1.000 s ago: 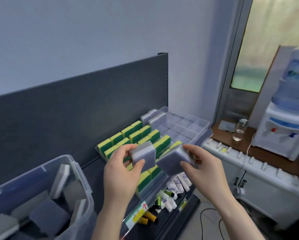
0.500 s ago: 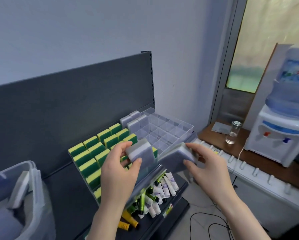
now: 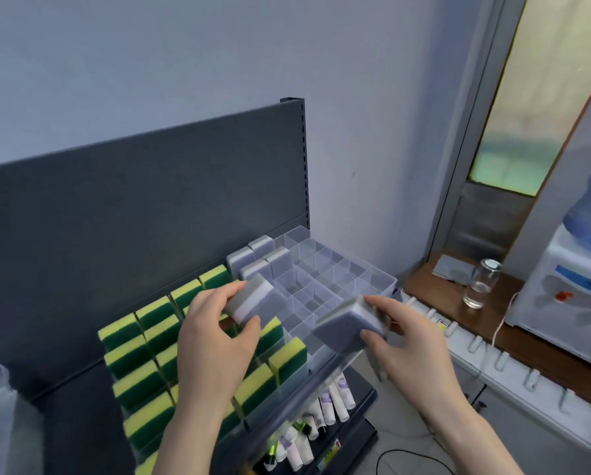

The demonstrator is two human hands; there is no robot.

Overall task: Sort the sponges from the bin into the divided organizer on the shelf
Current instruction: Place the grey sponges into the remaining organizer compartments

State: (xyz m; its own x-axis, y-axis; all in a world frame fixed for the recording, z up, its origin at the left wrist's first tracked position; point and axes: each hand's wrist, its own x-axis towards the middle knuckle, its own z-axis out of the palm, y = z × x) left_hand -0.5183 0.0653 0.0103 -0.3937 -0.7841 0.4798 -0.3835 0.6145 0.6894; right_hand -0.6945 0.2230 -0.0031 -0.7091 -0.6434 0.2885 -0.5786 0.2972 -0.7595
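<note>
Gripping a grey sponge point(image 3: 259, 303), the left hand point(image 3: 215, 341) hovers nearer the organizer's point(image 3: 335, 269) back rows; the right hand point(image 3: 410, 347) grips a second sponge point(image 3: 348, 327).

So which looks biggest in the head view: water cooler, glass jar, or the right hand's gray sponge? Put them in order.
Water cooler, biggest.
Gray sponge in the right hand, next, but it's nearer the camera.
Glass jar, smallest.

Left hand point(image 3: 215, 341) and right hand point(image 3: 410, 351) moved grey sponges point(image 3: 258, 303) along the organizer point(image 3: 348, 272).
</note>
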